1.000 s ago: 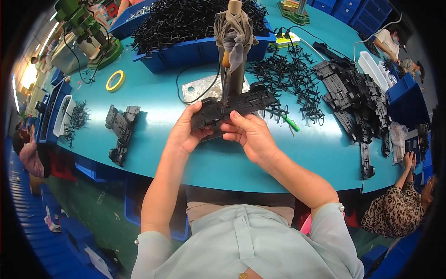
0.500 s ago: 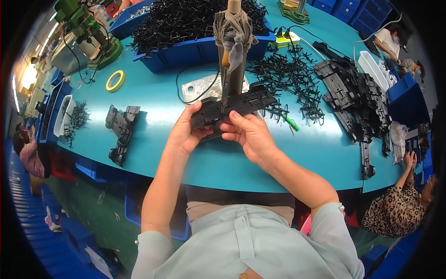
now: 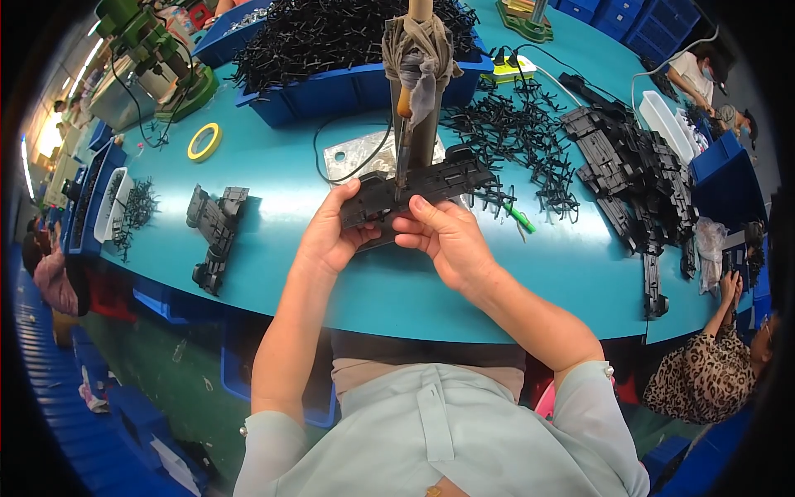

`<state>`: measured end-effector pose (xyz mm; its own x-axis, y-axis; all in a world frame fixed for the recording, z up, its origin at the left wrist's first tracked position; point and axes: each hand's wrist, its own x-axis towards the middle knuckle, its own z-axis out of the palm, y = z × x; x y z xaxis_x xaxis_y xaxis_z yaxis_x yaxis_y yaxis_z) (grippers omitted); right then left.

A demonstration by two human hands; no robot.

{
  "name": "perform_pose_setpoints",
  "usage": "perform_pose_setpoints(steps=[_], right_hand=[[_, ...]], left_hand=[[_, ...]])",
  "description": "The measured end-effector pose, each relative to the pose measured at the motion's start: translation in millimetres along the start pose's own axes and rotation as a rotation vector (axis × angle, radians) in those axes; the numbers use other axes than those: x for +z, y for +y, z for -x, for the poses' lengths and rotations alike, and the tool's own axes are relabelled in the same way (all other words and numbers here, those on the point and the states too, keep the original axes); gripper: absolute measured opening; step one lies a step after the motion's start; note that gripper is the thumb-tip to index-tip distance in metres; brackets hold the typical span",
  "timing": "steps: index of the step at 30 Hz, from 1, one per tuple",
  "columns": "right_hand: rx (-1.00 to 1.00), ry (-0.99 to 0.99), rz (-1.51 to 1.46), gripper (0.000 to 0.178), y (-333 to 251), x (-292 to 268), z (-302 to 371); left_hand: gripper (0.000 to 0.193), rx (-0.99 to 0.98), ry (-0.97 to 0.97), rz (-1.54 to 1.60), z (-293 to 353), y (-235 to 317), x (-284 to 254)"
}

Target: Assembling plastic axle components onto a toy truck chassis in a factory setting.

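A long black plastic chassis part lies tilted under the tip of an upright soldering iron, whose upper part is tied to a post with grey cloth. At the part's left end, my left hand is closed round it, thumb on top. Against its near edge, my right hand presses with the thumb on top and fingers curled below. The iron's tip meets or nearly meets the part between my hands. Another black chassis part rests on the table to the left.
Behind the post stands a blue bin heaped with small black pieces. More black pieces are scattered to its right, beside a pile of chassis parts. Yellow tape and a green press are at left. A co-worker sits at right.
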<state>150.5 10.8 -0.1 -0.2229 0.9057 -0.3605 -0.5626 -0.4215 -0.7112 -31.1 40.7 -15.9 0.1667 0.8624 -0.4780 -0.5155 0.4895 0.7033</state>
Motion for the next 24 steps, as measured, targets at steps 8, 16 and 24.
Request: perform_pose_setpoints(steps=[8,16,24], right_hand=[[-0.008,-0.013,-0.007,0.023,0.0,-1.0,-0.9],[-0.009,-0.032,-0.012,0.023,-0.7,-0.4,-0.7],[-0.027,-0.040,-0.013,0.023,-0.5,-0.7,0.2]], left_hand=[[0.036,0.002,-0.002,0.000,-0.6,-0.6,-0.3],[0.036,0.005,0.000,-0.003,-1.1,-1.4,-1.8],[0.035,0.010,-0.032,0.006,-0.6,-0.4,-0.1]])
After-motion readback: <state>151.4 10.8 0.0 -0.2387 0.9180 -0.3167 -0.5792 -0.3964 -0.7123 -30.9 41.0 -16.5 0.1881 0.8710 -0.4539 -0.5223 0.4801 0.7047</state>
